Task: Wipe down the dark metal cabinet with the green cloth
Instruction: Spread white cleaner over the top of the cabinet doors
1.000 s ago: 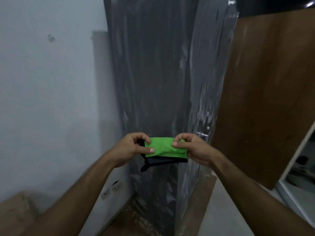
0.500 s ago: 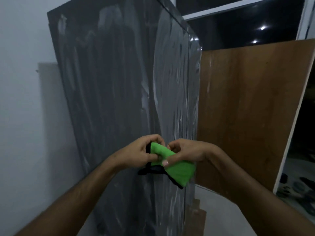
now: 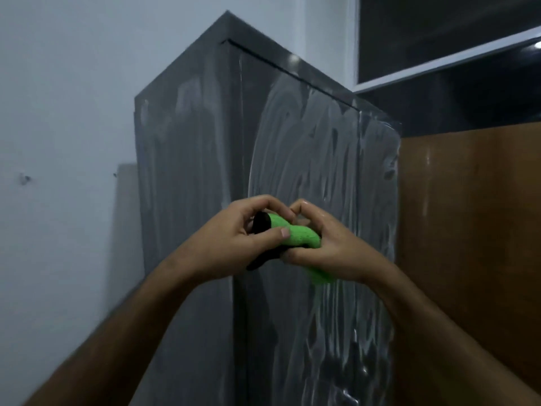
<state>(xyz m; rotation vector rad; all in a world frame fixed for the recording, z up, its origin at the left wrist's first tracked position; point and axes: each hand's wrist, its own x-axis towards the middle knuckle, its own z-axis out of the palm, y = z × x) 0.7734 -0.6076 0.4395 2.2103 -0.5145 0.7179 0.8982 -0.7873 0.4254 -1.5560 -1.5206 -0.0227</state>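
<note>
The dark metal cabinet (image 3: 199, 159) stands tall in front of me, its corner edge facing me and its right face streaked with whitish wet smears. Both hands hold the green cloth (image 3: 295, 234) bunched up in front of that corner, apart from the metal. My left hand (image 3: 243, 235) pinches the cloth's left end, where a black edge shows, thumb on top. My right hand (image 3: 325, 244) grips the right end, and a green fold hangs out below its palm.
A white wall (image 3: 64, 112) runs along the left, close to the cabinet's side. A brown wooden panel (image 3: 474, 224) stands right of the cabinet. Above it is a dark window with a white frame (image 3: 445, 63).
My view has tilted upward, so the cabinet's top corner now shows. The cloth, stretched flat between both hands a second ago, is now bunched into a roll with the hands close together.
</note>
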